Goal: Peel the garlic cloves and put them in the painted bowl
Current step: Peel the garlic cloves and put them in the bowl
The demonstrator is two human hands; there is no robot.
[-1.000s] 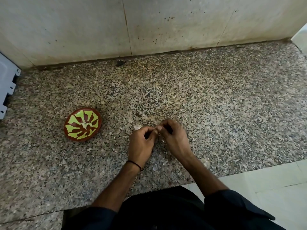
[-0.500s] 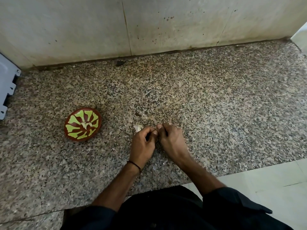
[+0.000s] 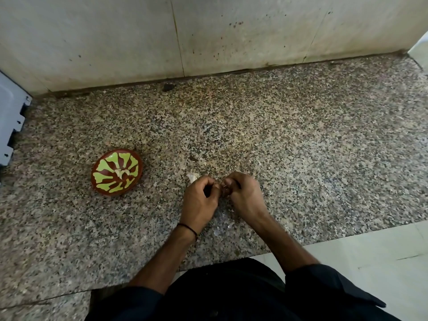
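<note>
The painted bowl (image 3: 117,172), red-brown with green petal shapes, sits on the speckled granite counter (image 3: 301,158) at the left, with a pale peeled clove or two at its centre. My left hand (image 3: 200,200) and my right hand (image 3: 243,195) meet fingertip to fingertip to the right of the bowl, pinching a small garlic clove (image 3: 222,186) that the fingers mostly hide. A pale piece of garlic (image 3: 192,176) lies on the counter just beyond my left hand.
Bits of garlic skin (image 3: 225,228) lie on the counter under my wrists. A stained wall (image 3: 208,31) closes the back. A white panel (image 3: 9,126) juts in at the far left. The counter's front edge drops to a pale tiled floor (image 3: 370,262) at the right.
Both hands have stayed together on the clove, shifting slightly lower and closer to the counter, with the fingers working against each other. The bowl has not moved.
</note>
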